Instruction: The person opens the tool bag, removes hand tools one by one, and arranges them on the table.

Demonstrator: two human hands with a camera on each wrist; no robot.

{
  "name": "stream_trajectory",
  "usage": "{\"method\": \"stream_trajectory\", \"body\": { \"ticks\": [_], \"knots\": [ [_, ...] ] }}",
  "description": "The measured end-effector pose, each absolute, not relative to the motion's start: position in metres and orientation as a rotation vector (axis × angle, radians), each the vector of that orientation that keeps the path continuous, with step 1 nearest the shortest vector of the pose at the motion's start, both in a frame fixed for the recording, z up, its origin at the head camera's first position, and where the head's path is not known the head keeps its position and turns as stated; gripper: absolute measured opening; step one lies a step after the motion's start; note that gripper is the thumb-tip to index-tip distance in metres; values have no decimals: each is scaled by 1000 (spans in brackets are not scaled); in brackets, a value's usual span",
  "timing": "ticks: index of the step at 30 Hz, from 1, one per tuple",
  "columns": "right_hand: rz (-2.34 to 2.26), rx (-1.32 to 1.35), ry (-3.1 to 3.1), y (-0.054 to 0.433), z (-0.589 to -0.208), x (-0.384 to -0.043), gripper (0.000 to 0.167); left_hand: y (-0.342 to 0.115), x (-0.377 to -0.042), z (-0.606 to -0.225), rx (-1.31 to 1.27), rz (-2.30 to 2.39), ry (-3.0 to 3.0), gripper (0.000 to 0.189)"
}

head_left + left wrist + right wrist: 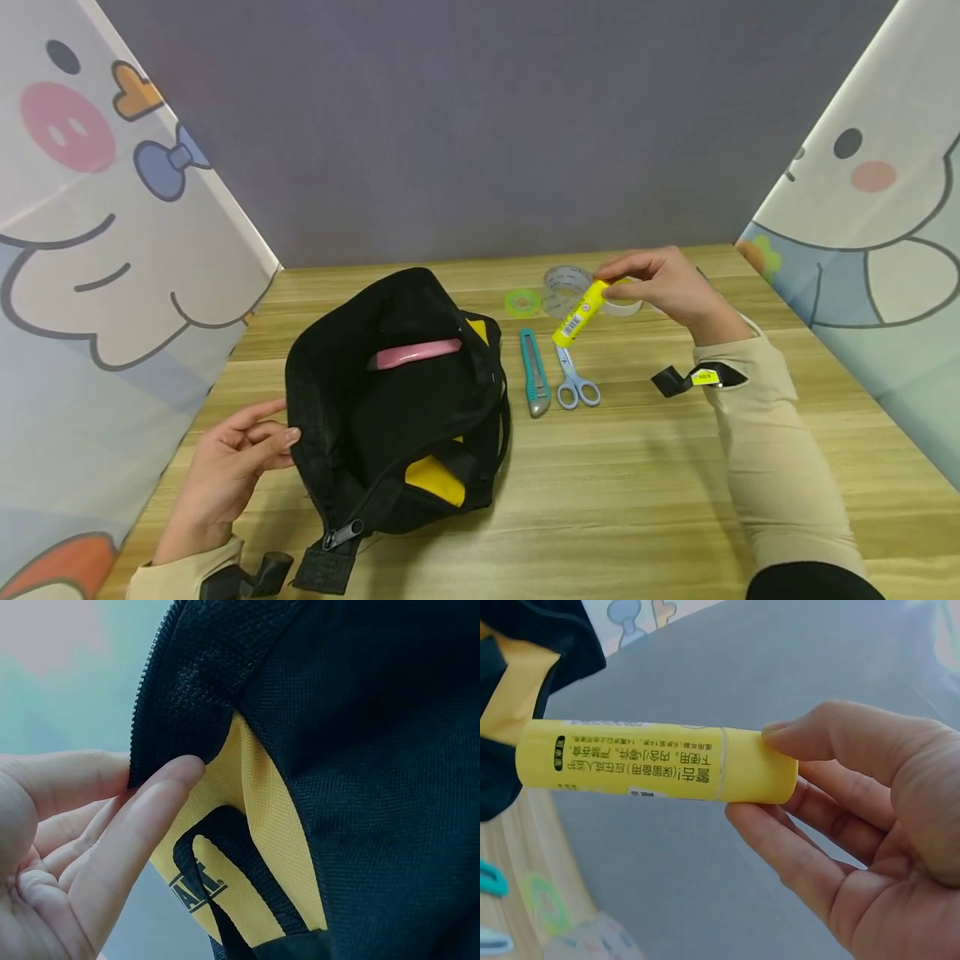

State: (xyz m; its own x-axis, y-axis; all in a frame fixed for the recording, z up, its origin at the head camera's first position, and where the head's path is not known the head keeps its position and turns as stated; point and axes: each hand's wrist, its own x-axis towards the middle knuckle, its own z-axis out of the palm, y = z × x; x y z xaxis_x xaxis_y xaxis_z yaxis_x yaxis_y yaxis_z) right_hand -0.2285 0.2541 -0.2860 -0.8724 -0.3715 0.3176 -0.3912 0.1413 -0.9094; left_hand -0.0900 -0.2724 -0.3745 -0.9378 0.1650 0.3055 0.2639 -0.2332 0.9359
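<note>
A black and yellow zippered bag [390,417] lies with its mouth wide apart on the wooden table. Inside it is a pink utility knife [417,353], partly visible. My left hand [238,458] pinches the bag's rim at its left side; in the left wrist view the thumb and a finger hold the black zipper edge [176,712]. My right hand [663,287] holds a yellow glue stick [580,314] by its capped end, between thumb and fingers. The stick tilts down to the left, above the scissors. In the right wrist view its printed label [637,759] faces the camera.
Right of the bag lie a teal utility knife [534,375] and light-blue scissors [576,387]. Behind them are a small green tape roll [522,302], a wide clear tape roll [558,279] and a white roll [622,308], partly hidden. A grey panel [480,133] stands at the back.
</note>
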Motion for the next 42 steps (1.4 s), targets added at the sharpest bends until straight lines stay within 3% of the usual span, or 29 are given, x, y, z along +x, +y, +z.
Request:
{"method": "stream_trajectory", "body": {
  "ticks": [20, 42],
  "knots": [
    [1630, 574, -2577, 286, -322, -233, 26, -270, -91, -375, -531, -2383, -1863, 49],
    [1200, 557, -2865, 287, -342, -236, 22, -266, -97, -373, -484, -2378, -1852, 47]
  ]
}}
